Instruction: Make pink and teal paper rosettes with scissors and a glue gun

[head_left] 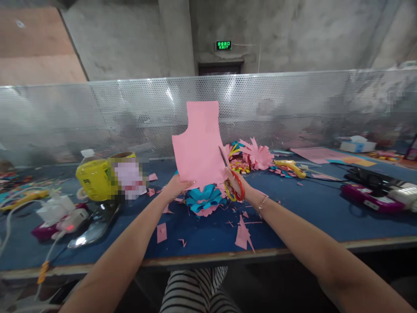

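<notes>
A large pink sheet [202, 148] with notched upper corners stands upright before me over the blue table. My left hand [177, 186] pinches its lower left corner. My right hand [233, 181] has its fingers in the handles of red and yellow scissors [240, 188], whose blades point up along the sheet's right edge. That hand also touches the lower right of the sheet; whether it grips the sheet I cannot tell. Just below, a blue paper flower [206, 199] with pink beneath lies on the table, partly hidden by the sheet.
Pink paper scraps [243, 234] litter the table [202, 243]. A pink paper flower [257, 154] and a yellow glue gun [289, 166] lie to the right. At left are a yellow-labelled bottle [93, 176], a phone [96, 226] and a power strip [42, 232]. A perforated metal panel [137, 113] stands behind.
</notes>
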### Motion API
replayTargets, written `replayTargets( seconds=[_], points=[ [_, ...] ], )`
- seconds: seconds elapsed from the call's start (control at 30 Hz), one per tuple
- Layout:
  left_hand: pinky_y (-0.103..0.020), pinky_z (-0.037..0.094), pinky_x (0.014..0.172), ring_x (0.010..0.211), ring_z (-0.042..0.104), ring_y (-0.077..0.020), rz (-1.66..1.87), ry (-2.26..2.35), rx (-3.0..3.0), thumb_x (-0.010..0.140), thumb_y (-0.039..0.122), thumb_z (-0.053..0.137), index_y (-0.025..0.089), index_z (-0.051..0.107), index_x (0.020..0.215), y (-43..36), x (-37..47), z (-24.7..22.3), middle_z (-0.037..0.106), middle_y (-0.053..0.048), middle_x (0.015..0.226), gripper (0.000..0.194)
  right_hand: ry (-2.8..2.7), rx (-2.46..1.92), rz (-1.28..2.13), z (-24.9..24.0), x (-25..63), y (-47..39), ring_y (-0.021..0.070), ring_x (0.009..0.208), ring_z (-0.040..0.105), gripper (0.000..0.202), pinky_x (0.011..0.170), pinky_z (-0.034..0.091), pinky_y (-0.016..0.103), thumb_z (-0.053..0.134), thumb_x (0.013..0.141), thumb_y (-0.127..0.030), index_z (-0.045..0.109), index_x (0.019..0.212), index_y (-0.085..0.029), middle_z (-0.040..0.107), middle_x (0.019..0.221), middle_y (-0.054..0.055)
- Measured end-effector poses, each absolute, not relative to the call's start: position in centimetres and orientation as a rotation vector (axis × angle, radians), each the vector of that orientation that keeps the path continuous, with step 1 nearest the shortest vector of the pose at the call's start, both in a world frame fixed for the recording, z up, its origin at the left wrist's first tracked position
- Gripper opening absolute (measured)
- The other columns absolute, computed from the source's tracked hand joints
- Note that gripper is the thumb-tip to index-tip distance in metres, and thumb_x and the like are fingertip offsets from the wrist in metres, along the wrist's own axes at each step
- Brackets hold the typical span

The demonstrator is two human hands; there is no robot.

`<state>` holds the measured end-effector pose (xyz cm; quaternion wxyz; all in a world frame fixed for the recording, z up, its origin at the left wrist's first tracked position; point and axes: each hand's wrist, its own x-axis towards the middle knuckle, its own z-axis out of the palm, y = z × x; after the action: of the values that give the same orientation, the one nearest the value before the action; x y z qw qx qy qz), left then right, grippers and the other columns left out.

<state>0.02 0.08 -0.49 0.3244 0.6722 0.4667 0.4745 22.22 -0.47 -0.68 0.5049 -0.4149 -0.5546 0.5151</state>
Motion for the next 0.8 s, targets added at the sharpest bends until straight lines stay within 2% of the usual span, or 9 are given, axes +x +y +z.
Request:
replayTargets(
  seconds=[0.1, 0.3, 0.47, 0.57, 0.7, 0.8],
  points=[
    [-0.025, 0.043, 0.052, 0.057, 0.053, -0.014, 1.182, 1.197, 1.791, 0.059, 0.043, 0.061, 0.008, 0.059, 0.091, 0.3, -0.1, -0.6, 0.062, -0.005, 0.067, 0.047, -1.341, -1.003, 1.271, -0.6, 22.3, -0.5, 0.0047, 0.026, 0.031, 0.037, 0.026, 0.025, 0.017, 0.042, 0.074, -0.053, 0.034, 0.06, -0.02, 0.035, 0.035, -0.008],
    [-0.029, 0.043, 0.061, 0.067, 0.055, -0.019, 1.267, 1.53, 2.074, 0.07, 0.041, 0.046, 0.01, 0.063, 0.077, 1.6, -0.6, -0.8, 0.063, -0.007, 0.07, 0.036, -1.373, -0.971, 1.186, -0.5, 22.4, -0.8, 0.0029, 0.027, 0.033, 0.03, 0.027, 0.025, 0.015, 0.059, 0.066, -0.04, 0.036, 0.066, -0.02, 0.044, 0.043, -0.008],
    [-0.029, 0.04, 0.066, 0.072, 0.055, -0.0205, 1.454, 1.755, 2.11, 0.073, 0.034, 0.041, 0.012, 0.063, 0.07, 2.1, -1.5, -0.4, 0.061, -0.007, 0.068, 0.031, -1.477, -0.956, 1.14, -0.9, 22.3, -0.6, 0.003, 0.028, 0.032, 0.034, 0.026, 0.026, 0.017, 0.054, 0.066, -0.049, 0.037, 0.069, -0.021, 0.045, 0.046, -0.008],
    [-0.029, 0.04, 0.061, 0.065, 0.054, -0.0194, 1.612, 1.688, 1.902, 0.075, 0.038, 0.038, 0.011, 0.062, 0.07, 2.1, -2.0, -0.2, 0.059, -0.005, 0.062, 0.036, -1.547, -0.949, 1.135, -1.2, 22.4, -0.4, 0.0024, 0.027, 0.03, 0.036, 0.026, 0.024, 0.017, 0.051, 0.066, -0.054, 0.037, 0.072, -0.021, 0.044, 0.048, -0.008],
    [-0.029, 0.04, 0.064, 0.069, 0.054, -0.0188, 1.814, 1.55, 1.715, 0.075, 0.043, 0.039, 0.011, 0.061, 0.075, 2.3, -2.7, -0.1, 0.061, -0.005, 0.07, 0.039, -1.661, -0.924, 1.177, -0.9, 22.7, -0.8, 0.0021, 0.031, 0.029, 0.038, 0.028, 0.024, 0.016, 0.049, 0.067, -0.056, 0.037, 0.07, -0.02, 0.038, 0.048, -0.009],
    [-0.031, 0.04, 0.066, 0.07, 0.053, -0.0192, 1.923, 1.682, 1.639, 0.077, 0.044, 0.035, 0.012, 0.06, 0.075, 2.4, -3.4, 0.1, 0.061, -0.007, 0.073, 0.041, -1.722, -0.944, 1.161, -0.5, 22.8, -1.3, 0.0029, 0.032, 0.03, 0.038, 0.029, 0.024, 0.016, 0.048, 0.067, -0.056, 0.036, 0.067, -0.02, 0.035, 0.046, -0.009]
  ],
)
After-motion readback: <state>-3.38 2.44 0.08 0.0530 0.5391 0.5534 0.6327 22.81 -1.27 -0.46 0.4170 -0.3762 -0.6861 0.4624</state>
